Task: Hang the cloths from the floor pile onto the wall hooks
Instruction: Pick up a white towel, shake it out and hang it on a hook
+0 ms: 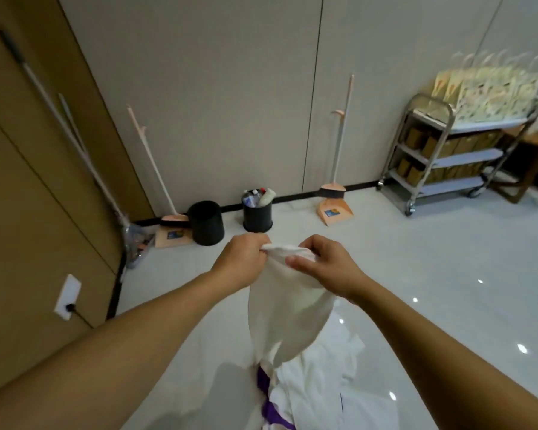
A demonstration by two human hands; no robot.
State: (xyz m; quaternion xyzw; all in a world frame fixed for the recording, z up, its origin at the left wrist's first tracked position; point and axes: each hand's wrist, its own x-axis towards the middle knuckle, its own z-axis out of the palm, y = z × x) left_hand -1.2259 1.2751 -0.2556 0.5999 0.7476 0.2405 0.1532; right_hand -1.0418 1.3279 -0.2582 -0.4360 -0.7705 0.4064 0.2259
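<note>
Cloths lie heaped in a pile (pixel 316 389) on the glossy floor (pixel 432 274) at the person's feet, white with purple bits showing, so most of the hanging appears left to do; no wall hooks are in view. One white cloth (pixel 288 311) hangs limp above the pile, plain and soft, its tail reaching it. The left hand (pixel 239 262) and right hand (pixel 322 263) pinch its top edge, close together.

Soft, even indoor light, rather dim. Small white glare spots dot the glossy floor (pixel 448 259) at right. The white cloth (pixel 289 305) keeps its folds, not washed out. The wide lens bows the wall seams (pixel 316 88) and stretches the forearms (pixel 106 352) at the bottom corners. The paper bags (pixel 491 88), upper right, are smeared with blur.
</note>
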